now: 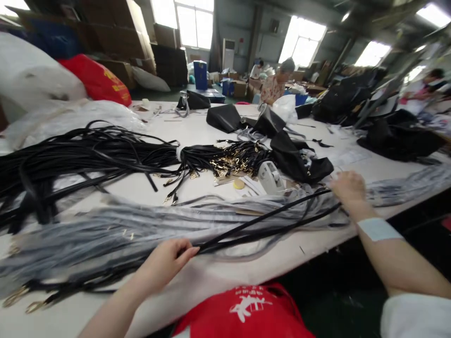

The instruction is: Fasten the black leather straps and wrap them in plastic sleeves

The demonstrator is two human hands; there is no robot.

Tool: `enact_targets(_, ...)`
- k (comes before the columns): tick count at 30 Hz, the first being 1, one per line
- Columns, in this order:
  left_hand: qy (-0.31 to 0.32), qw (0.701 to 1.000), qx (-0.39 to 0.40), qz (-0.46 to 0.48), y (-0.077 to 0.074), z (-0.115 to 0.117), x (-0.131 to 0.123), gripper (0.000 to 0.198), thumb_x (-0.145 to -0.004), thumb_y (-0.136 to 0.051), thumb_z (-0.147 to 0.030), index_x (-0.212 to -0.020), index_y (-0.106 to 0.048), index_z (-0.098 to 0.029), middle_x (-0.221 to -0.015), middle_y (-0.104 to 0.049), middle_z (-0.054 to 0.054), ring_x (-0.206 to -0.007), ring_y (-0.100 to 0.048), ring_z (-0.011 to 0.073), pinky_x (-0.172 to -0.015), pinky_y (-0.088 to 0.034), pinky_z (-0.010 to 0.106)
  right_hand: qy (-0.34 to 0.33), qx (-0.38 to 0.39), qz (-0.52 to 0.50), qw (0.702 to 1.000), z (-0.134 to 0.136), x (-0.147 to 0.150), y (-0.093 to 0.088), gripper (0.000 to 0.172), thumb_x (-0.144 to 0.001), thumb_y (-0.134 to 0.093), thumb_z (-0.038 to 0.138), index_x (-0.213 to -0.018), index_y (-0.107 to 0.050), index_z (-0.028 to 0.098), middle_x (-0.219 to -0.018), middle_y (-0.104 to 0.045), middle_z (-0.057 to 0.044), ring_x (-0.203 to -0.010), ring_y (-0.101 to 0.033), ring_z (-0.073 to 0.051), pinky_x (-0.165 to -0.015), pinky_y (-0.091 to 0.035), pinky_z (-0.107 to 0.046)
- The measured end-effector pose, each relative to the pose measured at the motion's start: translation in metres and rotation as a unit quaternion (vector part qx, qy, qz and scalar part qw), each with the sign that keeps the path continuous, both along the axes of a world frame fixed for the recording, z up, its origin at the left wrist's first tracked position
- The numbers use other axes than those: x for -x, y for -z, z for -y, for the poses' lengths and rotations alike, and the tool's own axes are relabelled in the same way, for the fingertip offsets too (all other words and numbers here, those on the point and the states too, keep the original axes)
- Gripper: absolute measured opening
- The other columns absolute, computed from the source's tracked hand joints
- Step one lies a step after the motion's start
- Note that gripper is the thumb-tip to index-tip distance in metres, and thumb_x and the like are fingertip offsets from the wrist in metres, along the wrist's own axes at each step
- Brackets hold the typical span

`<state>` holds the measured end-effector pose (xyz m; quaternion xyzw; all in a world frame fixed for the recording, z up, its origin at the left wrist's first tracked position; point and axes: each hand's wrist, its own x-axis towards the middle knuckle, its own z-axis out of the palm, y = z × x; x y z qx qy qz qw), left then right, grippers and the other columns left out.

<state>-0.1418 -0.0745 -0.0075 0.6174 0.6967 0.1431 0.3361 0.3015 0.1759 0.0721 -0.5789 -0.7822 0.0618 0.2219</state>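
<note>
A long black strap (260, 218) stretches between my two hands above the table's near edge. My left hand (172, 258) pinches it, thumb against fingers. Farther right, my right hand (348, 188) is closed at the strap's other end; its fingertips are partly blurred. Gold clasps (34, 307) lie at the near left, on black strap ends that run toward my left hand. Just behind the held strap rests a long row of straps in clear plastic sleeves (148, 218). A white tape dispenser (270, 177) stands beyond, left of my right hand.
A tied bundle of black straps (141, 152) with gold clasps covers the table's left and middle. Black bags (299, 157) lie behind the dispenser, and a yellow disc (238, 184) beside it. A co-worker (276, 82) is across the table. The table edge (317, 253) drops off toward me.
</note>
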Motion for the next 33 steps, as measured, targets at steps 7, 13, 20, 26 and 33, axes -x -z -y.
enact_targets(7, -0.006, 0.996, -0.04, 0.077, 0.031, -0.033, -0.064, 0.041, -0.086, -0.041, -0.052, -0.06, -0.046, -0.021, -0.057, -0.051, -0.001, -0.058, -0.045, 0.0161, -0.057, -0.032, 0.026, -0.217, 0.001, -0.039, 0.975, 0.109, 0.16, 0.073, 0.023, -0.092, -0.054, 0.034, -0.109, -0.068, 0.025, -0.111, -0.072, -0.002, -0.106, -0.064, -0.018, -0.099, -0.047, -0.029)
enact_targets(13, 0.027, 0.989, -0.066, 0.129, 0.008, -0.032, -0.06, 0.03, -0.087, -0.043, -0.037, -0.067, -0.057, -0.02, -0.063, -0.059, 0.0, -0.063, -0.051, 0.0166, -0.06, -0.038, 0.024, -0.302, 0.144, -0.168, 0.927, 0.151, 0.221, 0.108, 0.025, -0.093, -0.05, 0.033, -0.089, -0.072, 0.021, -0.084, -0.075, 0.001, -0.077, -0.067, -0.016, -0.07, -0.05, -0.022)
enact_targets(20, -0.011, 0.995, -0.016, 0.1, 0.001, 0.007, -0.007, 0.029, -0.087, -0.054, -0.04, -0.072, -0.065, -0.017, -0.059, -0.058, -0.002, -0.056, -0.048, 0.0114, -0.054, -0.034, 0.022, -0.249, 0.131, -0.161, 0.946, 0.103, 0.223, 0.122, 0.033, -0.091, -0.05, 0.044, -0.075, -0.068, 0.021, -0.071, -0.069, -0.007, -0.07, -0.061, -0.024, -0.073, -0.045, -0.036)
enact_targets(26, -0.023, 0.996, -0.034, 0.078, 0.037, 0.011, -0.018, 0.021, -0.085, -0.054, -0.029, -0.081, -0.071, -0.016, -0.077, -0.071, 0.003, -0.067, -0.059, 0.015, -0.059, -0.04, 0.023, -0.455, 0.212, -0.113, 0.857, 0.161, 0.274, 0.15, 0.042, -0.099, -0.036, 0.043, -0.077, -0.066, 0.024, -0.075, -0.07, -0.005, -0.075, -0.063, -0.023, -0.087, -0.044, -0.041)
enact_targets(33, -0.154, 0.984, -0.053, 0.071, 0.027, -0.015, 0.059, 0.038, -0.095, -0.04, -0.039, -0.086, -0.069, -0.015, -0.067, -0.068, 0.0, -0.056, -0.06, 0.0116, -0.056, -0.045, 0.021, -0.442, 0.384, -0.188, 0.789, 0.134, 0.273, 0.182, 0.044, -0.087, -0.053, 0.054, -0.063, -0.065, 0.019, -0.063, -0.066, -0.003, -0.063, -0.059, -0.019, -0.061, -0.044, -0.028)
